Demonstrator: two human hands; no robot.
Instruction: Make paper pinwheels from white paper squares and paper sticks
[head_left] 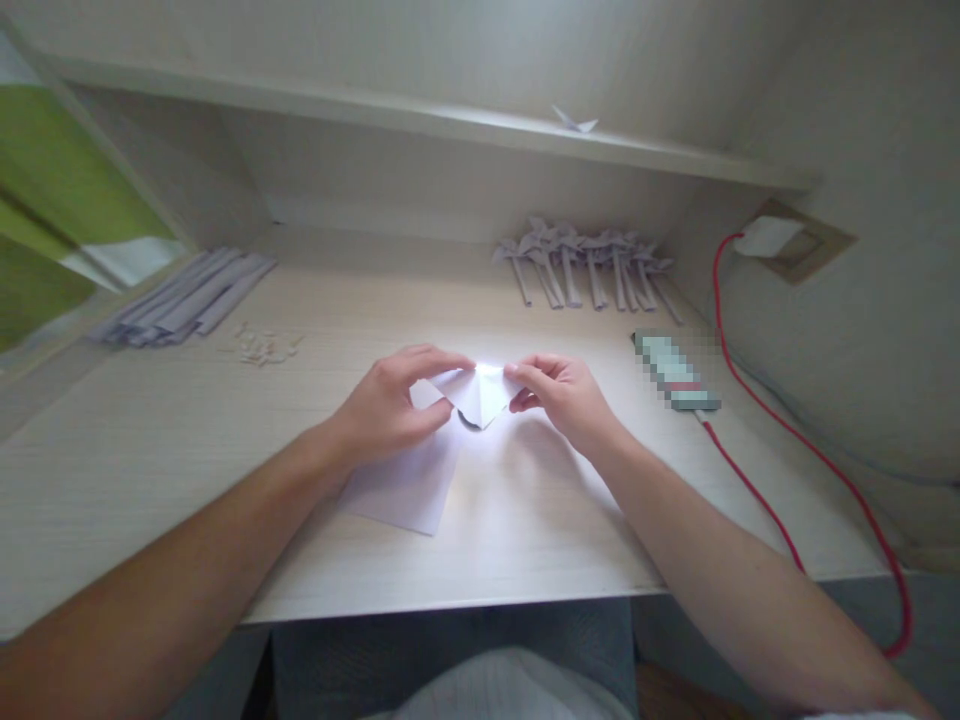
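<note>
Pinched folded paper (492, 394) by opposite sides with left hand (397, 402) and right hand (564, 392), over desk (540, 540), apparently to steady shape; had loose sheet (411, 490) flat by left hand, probably for easy reach.

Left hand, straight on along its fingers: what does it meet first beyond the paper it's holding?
Most likely the right hand, which grips the other side of the folded paper. Exact depth alignment is unclear from this single view.
</note>
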